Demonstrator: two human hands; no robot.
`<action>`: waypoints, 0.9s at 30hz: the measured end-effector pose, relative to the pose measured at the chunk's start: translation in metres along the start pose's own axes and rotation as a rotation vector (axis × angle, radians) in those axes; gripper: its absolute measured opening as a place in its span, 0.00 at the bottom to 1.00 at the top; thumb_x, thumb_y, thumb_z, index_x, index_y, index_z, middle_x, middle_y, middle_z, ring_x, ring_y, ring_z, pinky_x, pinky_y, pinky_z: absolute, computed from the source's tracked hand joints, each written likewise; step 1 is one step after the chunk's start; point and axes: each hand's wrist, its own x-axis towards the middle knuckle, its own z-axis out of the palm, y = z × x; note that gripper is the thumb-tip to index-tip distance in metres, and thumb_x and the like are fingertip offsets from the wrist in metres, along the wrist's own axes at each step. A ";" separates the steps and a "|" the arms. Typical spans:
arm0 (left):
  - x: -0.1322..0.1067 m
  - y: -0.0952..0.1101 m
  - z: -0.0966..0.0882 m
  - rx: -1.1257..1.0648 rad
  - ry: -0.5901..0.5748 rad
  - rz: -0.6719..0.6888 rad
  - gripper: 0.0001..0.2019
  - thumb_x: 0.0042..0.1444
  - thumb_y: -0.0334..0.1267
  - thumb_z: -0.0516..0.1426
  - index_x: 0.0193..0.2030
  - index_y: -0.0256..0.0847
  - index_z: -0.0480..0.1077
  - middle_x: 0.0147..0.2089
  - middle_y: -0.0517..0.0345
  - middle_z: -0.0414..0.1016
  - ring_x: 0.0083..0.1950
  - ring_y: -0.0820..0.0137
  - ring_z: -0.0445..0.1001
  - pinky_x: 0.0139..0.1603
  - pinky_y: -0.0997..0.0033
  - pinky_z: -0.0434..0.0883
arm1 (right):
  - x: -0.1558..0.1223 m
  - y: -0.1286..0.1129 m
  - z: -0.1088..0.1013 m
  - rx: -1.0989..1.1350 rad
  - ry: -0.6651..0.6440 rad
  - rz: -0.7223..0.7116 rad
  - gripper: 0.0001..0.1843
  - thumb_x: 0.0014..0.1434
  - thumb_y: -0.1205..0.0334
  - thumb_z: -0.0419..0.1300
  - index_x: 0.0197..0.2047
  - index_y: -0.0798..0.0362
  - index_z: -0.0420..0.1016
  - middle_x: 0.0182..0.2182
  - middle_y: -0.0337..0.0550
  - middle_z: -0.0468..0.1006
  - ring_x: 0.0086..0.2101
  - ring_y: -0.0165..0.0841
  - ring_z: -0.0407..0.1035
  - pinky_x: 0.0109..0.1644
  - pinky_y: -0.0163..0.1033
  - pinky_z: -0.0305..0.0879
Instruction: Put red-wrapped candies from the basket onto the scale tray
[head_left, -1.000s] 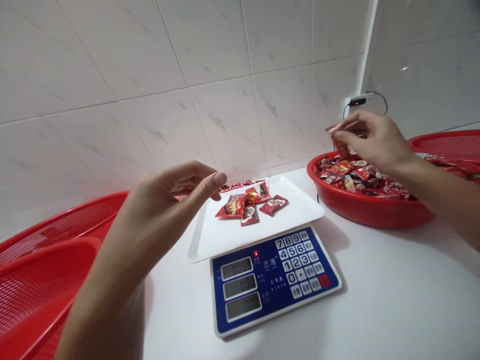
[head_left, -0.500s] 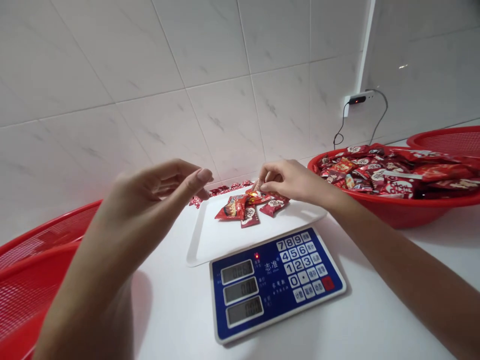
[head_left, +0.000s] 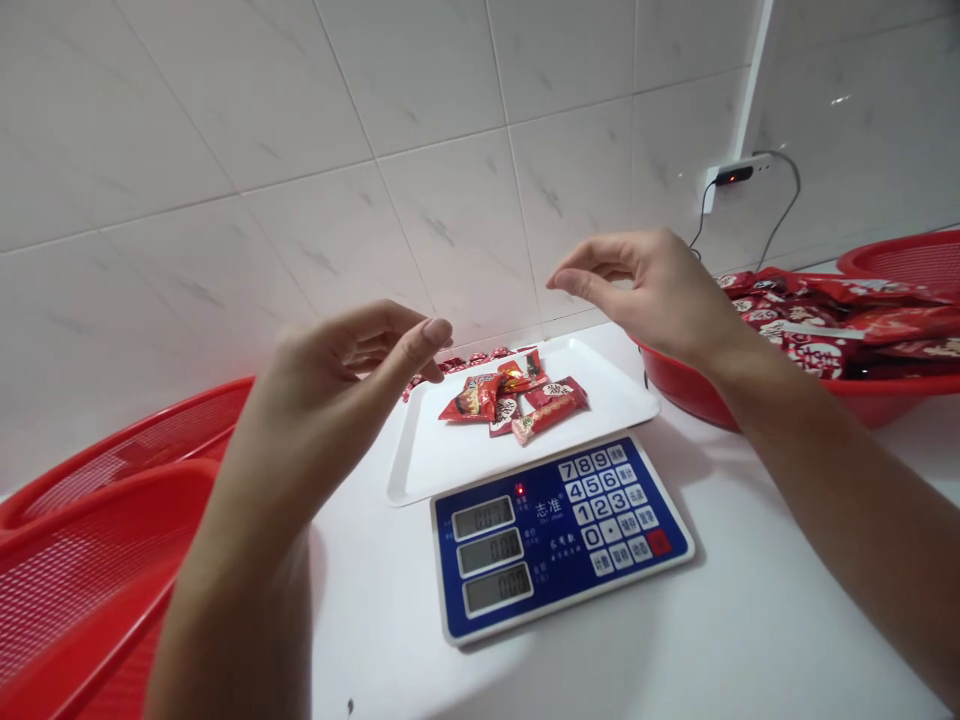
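The left hand [head_left: 352, 375] and the right hand [head_left: 649, 290] both hang open and empty above a white plastic tray [head_left: 409, 470], their fingers loosely curled and gripping nothing. On the tray lies a small heap of red foil candy packets [head_left: 480, 400], with a longer red packet [head_left: 549, 410] across its right side, its long axis running diagonally from lower left to upper right. That longer packet lies below and slightly left of the right hand's fingertips, and the right hand is nearer to it than the left, whose fingertips hover above the tray's far left corner. Right of the tray, a red plastic basket [head_left: 712, 390] holds a mound of similar packets; left of it are stacked red mesh baskets [head_left: 112, 530]. More small red packets [head_left: 465, 362] lie along the tray's far edge, against the tiled wall — partly masked by the left hand. In front of the tray stands a blue-faced digital scale [head_left: 559, 535], but its readouts are too small and dim to read, and the right-hand basket runs out of frame.
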 end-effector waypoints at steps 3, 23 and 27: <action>0.000 0.000 0.000 0.000 0.007 0.010 0.13 0.57 0.56 0.58 0.34 0.53 0.77 0.30 0.65 0.79 0.34 0.71 0.78 0.35 0.77 0.72 | -0.002 -0.003 -0.002 -0.048 0.010 -0.040 0.13 0.63 0.55 0.57 0.38 0.52 0.80 0.37 0.43 0.80 0.44 0.39 0.72 0.51 0.45 0.66; 0.001 -0.001 0.008 0.029 -0.041 0.023 0.14 0.58 0.57 0.56 0.33 0.53 0.76 0.29 0.66 0.77 0.33 0.72 0.76 0.35 0.77 0.70 | -0.005 0.012 0.001 -0.126 -0.632 0.005 0.09 0.50 0.58 0.67 0.36 0.48 0.83 0.39 0.44 0.80 0.42 0.40 0.71 0.43 0.40 0.63; 0.001 -0.001 0.010 0.037 -0.053 0.006 0.15 0.57 0.58 0.56 0.31 0.53 0.75 0.30 0.66 0.78 0.34 0.72 0.76 0.33 0.77 0.70 | -0.007 0.020 0.016 -0.204 -0.792 -0.021 0.13 0.47 0.56 0.69 0.38 0.48 0.81 0.40 0.46 0.77 0.43 0.41 0.69 0.39 0.39 0.62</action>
